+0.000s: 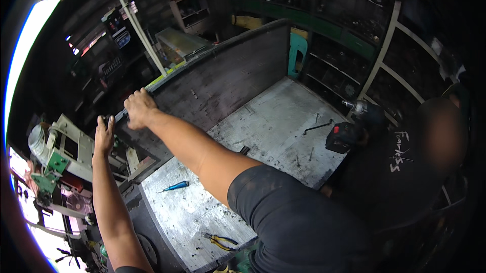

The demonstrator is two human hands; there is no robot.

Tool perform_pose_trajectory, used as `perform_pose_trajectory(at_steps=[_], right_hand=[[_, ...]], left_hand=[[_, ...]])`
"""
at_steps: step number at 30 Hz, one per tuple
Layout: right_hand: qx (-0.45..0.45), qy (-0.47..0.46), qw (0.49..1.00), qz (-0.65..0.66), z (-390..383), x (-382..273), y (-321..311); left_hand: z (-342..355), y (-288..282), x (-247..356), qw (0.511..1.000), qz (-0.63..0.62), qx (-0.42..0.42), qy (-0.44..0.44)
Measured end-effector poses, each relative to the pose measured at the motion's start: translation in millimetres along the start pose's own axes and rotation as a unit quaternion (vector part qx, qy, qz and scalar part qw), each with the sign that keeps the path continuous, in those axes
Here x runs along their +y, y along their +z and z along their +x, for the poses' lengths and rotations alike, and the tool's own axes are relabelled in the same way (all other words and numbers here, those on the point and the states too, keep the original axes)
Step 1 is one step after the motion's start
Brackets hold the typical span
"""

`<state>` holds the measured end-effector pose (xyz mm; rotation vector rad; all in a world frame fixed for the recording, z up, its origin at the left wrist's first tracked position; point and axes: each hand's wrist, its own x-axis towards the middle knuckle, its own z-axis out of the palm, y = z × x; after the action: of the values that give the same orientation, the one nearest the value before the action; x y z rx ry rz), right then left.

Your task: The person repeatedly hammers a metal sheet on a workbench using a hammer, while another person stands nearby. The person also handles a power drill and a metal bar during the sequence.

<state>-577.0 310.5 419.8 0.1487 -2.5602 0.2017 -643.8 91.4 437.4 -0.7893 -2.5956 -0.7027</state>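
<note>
A long dark panel (223,78) stands on edge along the far side of a metal-topped table (273,106). My right hand (140,108) is closed over its upper edge near the left end, fingers wrapped around the rim. At the panel's left corner, my left hand (104,134) grips the same edge, its fingertips partly hidden. On the tabletop below my arms lie a blue screwdriver (176,186) and yellow-and-black pliers (219,241). A short black cylindrical piece (244,149) shows just beyond my right forearm.
On the right, a person in a dark shirt (395,172) holds a cordless power tool (362,113) over the table. An L-shaped bar (318,127) and loose bolts lie nearby. A green-and-white machine (61,159) stands left; shelves (324,35) line the back.
</note>
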Motion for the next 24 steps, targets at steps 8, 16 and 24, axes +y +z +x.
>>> perform_pose_trajectory(at_steps=[8,16,24], right_hand=[[0.155,-0.054,0.964,0.208,-77,16,13],[0.119,0.265,0.917,0.275,-480,-72,0],[0.105,0.447,0.888,0.027,-542,-36,-48]], left_hand=[[40,57,-102,0.993,0.07,0.083,0.044],[75,71,-124,0.991,0.062,0.088,0.078],[71,63,-101,0.988,0.074,0.077,0.114]])
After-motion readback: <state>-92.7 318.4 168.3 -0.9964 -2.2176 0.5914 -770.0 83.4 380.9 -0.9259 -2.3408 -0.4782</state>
